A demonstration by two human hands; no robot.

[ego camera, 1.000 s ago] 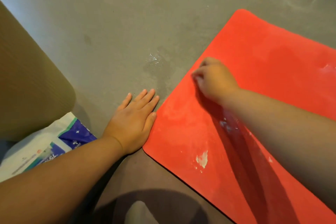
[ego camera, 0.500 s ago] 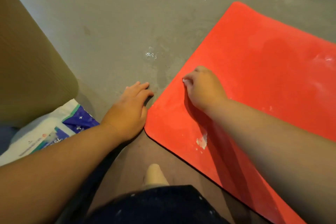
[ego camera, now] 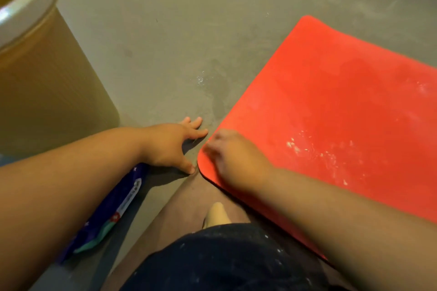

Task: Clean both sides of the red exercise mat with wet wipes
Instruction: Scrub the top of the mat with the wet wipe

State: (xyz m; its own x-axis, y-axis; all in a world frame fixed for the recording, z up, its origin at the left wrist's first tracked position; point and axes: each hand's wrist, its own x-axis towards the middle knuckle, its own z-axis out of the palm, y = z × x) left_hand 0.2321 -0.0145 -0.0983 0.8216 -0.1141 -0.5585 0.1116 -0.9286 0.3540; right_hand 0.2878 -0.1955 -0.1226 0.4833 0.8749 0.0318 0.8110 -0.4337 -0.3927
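Observation:
The red exercise mat (ego camera: 331, 101) lies flat on the grey floor, with white specks (ego camera: 294, 145) scattered near its middle. My right hand (ego camera: 234, 158) is blurred and rests on the mat's near left corner. Its fingers are curled, with only a sliver of white wet wipe showing at the fingertips. My left hand (ego camera: 172, 144) presses on the floor just left of that corner with its fingers spread and holds nothing.
A blue and white pack of wet wipes (ego camera: 111, 210) lies on the floor under my left forearm. A tall tan bin (ego camera: 47, 78) with a pale rim stands at the left. My knee in dark shorts (ego camera: 224, 260) is at the bottom.
My right hand has slid down the mat's left edge to the near corner. My left hand has shifted slightly and spread its thumb. The view has pulled back, so the bin's rim now shows.

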